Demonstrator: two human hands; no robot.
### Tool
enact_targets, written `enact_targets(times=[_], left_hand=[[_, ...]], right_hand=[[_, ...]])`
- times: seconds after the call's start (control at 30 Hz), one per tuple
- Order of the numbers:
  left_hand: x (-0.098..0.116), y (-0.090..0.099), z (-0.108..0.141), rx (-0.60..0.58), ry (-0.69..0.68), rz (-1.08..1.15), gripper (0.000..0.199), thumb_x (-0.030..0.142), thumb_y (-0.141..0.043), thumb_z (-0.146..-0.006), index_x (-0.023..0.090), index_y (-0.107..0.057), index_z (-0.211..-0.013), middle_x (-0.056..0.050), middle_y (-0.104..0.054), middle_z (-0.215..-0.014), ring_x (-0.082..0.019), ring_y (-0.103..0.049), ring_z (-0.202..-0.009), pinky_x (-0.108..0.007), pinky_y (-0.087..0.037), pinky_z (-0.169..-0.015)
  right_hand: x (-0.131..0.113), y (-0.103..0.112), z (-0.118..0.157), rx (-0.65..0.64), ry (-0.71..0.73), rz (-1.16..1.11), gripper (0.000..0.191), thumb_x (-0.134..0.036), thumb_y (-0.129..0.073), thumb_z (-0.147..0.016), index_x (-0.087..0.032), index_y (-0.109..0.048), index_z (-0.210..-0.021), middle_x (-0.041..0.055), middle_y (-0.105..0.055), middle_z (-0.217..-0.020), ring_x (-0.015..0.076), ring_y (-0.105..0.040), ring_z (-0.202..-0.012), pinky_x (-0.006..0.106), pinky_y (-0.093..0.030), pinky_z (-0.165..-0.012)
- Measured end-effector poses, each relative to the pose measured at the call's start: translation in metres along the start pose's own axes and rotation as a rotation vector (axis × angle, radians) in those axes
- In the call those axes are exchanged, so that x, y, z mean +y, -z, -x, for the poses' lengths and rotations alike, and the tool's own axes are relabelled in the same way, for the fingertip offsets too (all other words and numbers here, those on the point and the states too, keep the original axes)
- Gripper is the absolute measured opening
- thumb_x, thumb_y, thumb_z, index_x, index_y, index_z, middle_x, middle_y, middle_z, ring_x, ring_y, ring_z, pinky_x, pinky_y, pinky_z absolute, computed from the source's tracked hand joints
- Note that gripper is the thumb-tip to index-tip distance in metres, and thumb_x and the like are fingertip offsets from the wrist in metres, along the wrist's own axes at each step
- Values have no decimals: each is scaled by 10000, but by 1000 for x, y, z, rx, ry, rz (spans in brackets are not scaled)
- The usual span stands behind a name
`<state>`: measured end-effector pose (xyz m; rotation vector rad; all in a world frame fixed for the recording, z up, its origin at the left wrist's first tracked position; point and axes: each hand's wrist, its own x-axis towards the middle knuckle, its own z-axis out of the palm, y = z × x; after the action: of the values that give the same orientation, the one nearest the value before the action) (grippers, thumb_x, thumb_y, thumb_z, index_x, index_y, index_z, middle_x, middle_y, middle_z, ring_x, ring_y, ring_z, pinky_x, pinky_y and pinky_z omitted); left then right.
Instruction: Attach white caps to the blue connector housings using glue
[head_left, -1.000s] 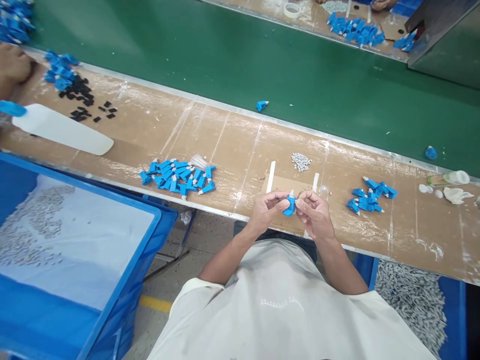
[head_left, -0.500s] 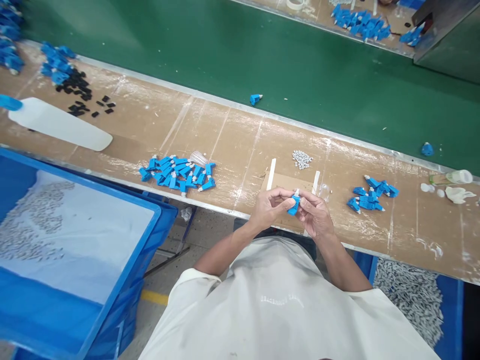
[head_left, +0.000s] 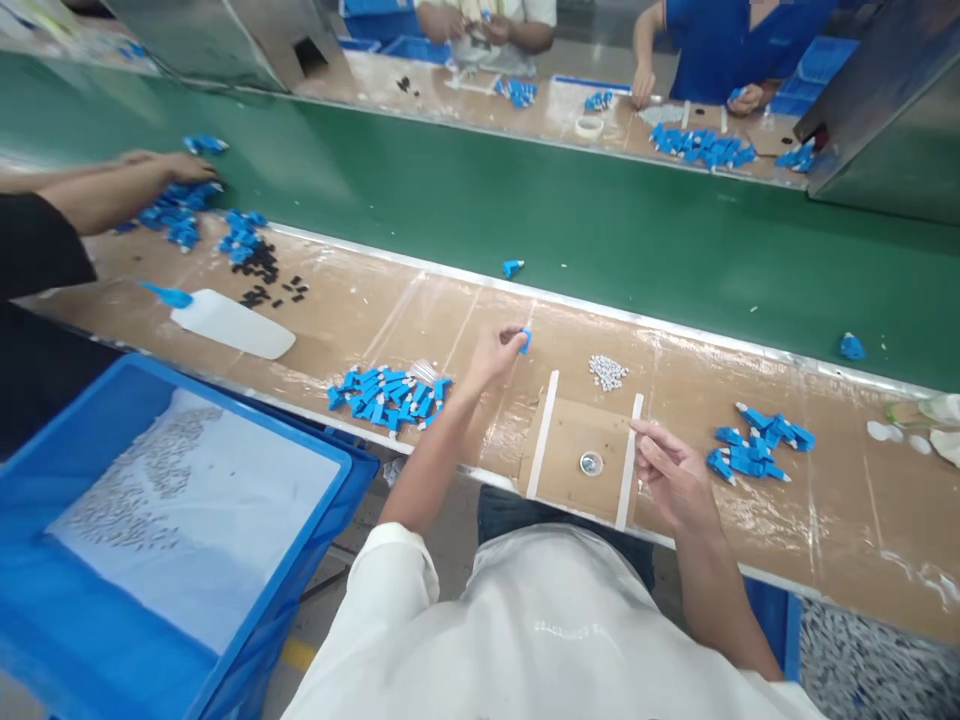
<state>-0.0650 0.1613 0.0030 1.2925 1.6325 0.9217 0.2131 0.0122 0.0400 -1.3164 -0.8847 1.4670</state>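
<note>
A blue piece is pinched in my left hand, raised over the brown bench between the left pile and the green belt. My right hand is beside the right white strip, thumb and forefinger pressed together; anything between them is too small to make out. Between the two strips lies a small round dish. Small pale parts form a heap above the cardboard. One pile of blue pieces sits to the left, and another group to the right.
A green belt runs behind the bench, with a blue piece on it. A co-worker's hand reaches over blue pieces at left. A blue bin stands at lower left; a white scoop lies nearby.
My hands have moved apart; my left hand has carried the blue piece up and left, and my right hand has let go of it. The view has shifted, showing co-workers and the round dish.
</note>
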Motion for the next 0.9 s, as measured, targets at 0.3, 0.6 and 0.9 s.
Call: enact_targets(times=[0.3,0.6,0.9], left_hand=[[3,49,-124,56,107,-367,234,352,-749,-766,171,-680,-635,-31,-611,-577,-239,-669,-748,-301,-463,-682],[44,8,-171,216,29,-454,276,145,-686,-776,135,-730,-1048,-218,-679,-1258,-339,-577,-1285,-421,-436,-1057],[44,23,-79,21,-129,94,281,348,-651,-925,162,-683,-1132,-47,-743,-1000,-178,-664,-967,-357,-546,-899]], right_hand=[[7,42,12,25,-101,203,525,-632,-879,-629,-185,-825,-898,23,-598,-667,111,-447,-538,257,-395,-492],[16,76,24,192,-56,306,510,-653,-810,-708,-200,-818,-941,32,-641,-708,129,-480,-574,257,-435,-523],[2,52,20,127,78,513,385,-558,-766,-770,-213,-819,-932,34,-699,-757,162,-570,-644,306,-488,-613]])
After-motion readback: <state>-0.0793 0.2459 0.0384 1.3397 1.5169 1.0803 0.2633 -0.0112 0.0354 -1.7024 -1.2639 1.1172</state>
